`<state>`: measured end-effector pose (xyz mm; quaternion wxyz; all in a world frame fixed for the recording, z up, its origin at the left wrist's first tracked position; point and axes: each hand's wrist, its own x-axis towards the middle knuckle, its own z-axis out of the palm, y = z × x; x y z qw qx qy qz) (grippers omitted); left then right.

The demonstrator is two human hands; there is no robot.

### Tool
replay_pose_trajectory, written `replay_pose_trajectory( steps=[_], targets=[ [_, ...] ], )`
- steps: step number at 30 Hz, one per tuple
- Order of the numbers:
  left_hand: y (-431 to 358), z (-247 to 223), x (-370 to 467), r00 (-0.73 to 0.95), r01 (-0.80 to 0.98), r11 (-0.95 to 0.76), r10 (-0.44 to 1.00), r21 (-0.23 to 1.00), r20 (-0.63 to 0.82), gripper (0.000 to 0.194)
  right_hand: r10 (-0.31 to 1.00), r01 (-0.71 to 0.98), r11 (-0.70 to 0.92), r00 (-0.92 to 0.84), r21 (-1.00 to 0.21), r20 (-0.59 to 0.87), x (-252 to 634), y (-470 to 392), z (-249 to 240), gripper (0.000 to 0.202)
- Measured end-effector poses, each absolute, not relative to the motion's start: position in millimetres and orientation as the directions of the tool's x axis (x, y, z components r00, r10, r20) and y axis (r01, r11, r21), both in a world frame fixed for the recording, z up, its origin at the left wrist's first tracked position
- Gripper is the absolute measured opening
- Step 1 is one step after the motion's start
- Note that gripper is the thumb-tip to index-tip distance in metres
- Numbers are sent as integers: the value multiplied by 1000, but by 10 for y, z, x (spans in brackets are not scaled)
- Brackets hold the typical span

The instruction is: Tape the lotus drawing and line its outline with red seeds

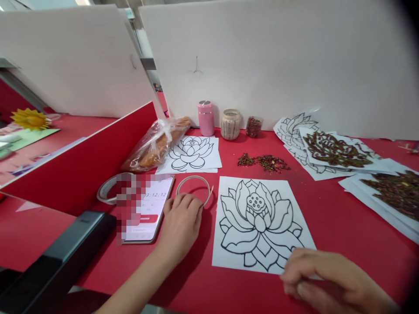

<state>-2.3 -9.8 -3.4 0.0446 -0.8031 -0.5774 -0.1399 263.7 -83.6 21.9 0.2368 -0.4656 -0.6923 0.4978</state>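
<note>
My left hand [183, 216] reaches over a thin, almost used-up roll of tape [193, 178], its fingers closed over the near rim. A short loose end sticks out at the roll's right side. Right of it, flat on the red table [199, 270], lies a white sheet with a black lotus outline [257, 226]. My right hand [327, 277] hovers at the sheet's lower right corner with fingers curled together; whatever is between them, if anything, is hidden. Beyond the sheet are small piles of dried red and green peppercorn-like bits [271, 162].
A phone [153, 218], a wider tape roll [114, 187] and a black box-like object [62, 257] are on the left. Behind stand a bagged brown item [153, 150], a pink canister [206, 118], a jar [230, 124] and a small cup [254, 127]. Decorated sheets [337, 150] overlap at right.
</note>
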Motion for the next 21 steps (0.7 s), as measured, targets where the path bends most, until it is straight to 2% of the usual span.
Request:
replay_pose_trajectory(
  steps=[3,5,8,11,21],
  targets=[
    [-186,70,110,359,877,-444,859,182,366,16,954,406,52,-291,-912,-75,2502,-649,254,15],
    [-232,127,219,398,826,-508,832,243,386,17,986,411,104,-161,-906,40,2443,-530,255,17],
    [-267,162,361,454,774,-568,806,280,380,18,967,438,245,-41,-865,253,2398,-342,213,19],
    [-274,147,436,494,753,-593,795,283,351,22,935,453,332,-41,-827,352,2387,-187,147,20],
    [-291,110,477,510,742,-602,793,295,333,23,899,505,420,-119,-754,421,2395,-118,13,17]
  ],
)
